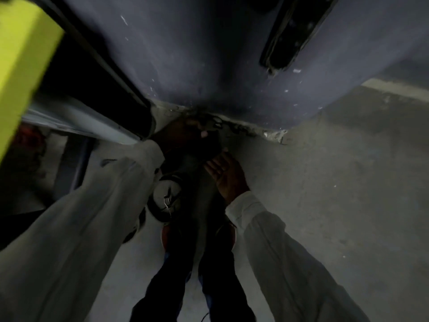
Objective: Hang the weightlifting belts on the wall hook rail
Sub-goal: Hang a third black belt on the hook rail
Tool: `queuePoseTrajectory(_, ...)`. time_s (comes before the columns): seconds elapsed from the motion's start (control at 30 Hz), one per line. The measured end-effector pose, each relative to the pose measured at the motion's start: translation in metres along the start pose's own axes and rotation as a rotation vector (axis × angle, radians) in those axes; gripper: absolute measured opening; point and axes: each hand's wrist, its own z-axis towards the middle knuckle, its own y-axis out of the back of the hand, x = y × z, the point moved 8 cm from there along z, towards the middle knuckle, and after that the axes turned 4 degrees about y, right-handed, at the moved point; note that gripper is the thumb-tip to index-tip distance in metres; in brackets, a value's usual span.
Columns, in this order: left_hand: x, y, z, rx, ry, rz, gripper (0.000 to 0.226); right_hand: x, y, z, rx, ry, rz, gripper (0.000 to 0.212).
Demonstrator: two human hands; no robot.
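Two hands reach down to the foot of the wall [209, 66], where a dark belt [197, 159] lies on the floor [325, 182]. As far as the dim light shows, the left hand [183, 133] curls round the belt's upper end. The right hand [226, 177] is spread with its palm showing, just beside the belt's edge. A pale coiled belt [166, 198] with a metal buckle sits below the left sleeve. Such belts are probably thick, stiff and fairly heavy, and they keep their curve. A full grip near the buckle end should stop it swinging.
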Motion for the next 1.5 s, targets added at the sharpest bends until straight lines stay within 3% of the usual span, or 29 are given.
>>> queuePoseTrajectory(0.17,-0.065,0.055,-0.099,-0.024,0.025,-0.124,0.012,0.064,-0.071,-0.076,0.139,0.041,-0.268,0.013)
queuePoseTrajectory(0.33,-0.134,0.089,-0.178,-0.116,0.163,-0.325,0.045,0.112,-0.141,-0.174,0.292,0.119,-0.485,0.035)
queuePoseTrajectory(0.43,-0.174,0.107,-0.202,-0.143,0.148,-0.485,0.058,0.136,-0.178,-0.24,0.422,0.187,-0.628,0.025)
queuePoseTrajectory(0.53,-0.245,0.12,-0.25,-0.206,0.033,-0.498,0.029,0.153,-0.202,-0.297,0.492,0.203,-0.734,0.023)
queuePoseTrajectory(0.67,-0.286,0.115,-0.288,-0.236,-0.089,-0.425,0.03,0.179,-0.219,-0.355,0.455,0.269,-0.839,0.008)
queuePoseTrajectory(0.8,-0.308,0.097,-0.313,-0.111,-0.189,-0.446,0.015,0.222,-0.23,-0.388,0.271,0.463,-0.851,0.012)
queuePoseTrajectory(0.9,-0.334,0.092,-0.333,-0.046,-0.264,-0.418,0.008,0.245,-0.245,-0.421,0.29,0.618,-0.899,0.007)
queuePoseTrajectory(1.07,-0.392,0.133,-0.362,-0.224,-0.454,-0.424,0.006,0.271,-0.272,-0.469,0.416,0.796,-1.017,0.028)
queuePoseTrajectory(1.2,-0.447,0.162,-0.393,-0.419,-0.655,-0.319,0.012,0.307,-0.301,-0.514,0.433,1.017,-1.009,0.01)
queuePoseTrajectory(1.37,-0.512,0.179,-0.431,-0.454,-0.884,-0.315,0.01,0.359,-0.342,-0.582,0.354,1.396,-0.926,0.015)
queuePoseTrajectory(1.5,-0.551,0.205,-0.467,-0.596,-1.018,-0.339,0.018,0.376,-0.38,-0.634,0.426,1.484,-0.79,0.016)
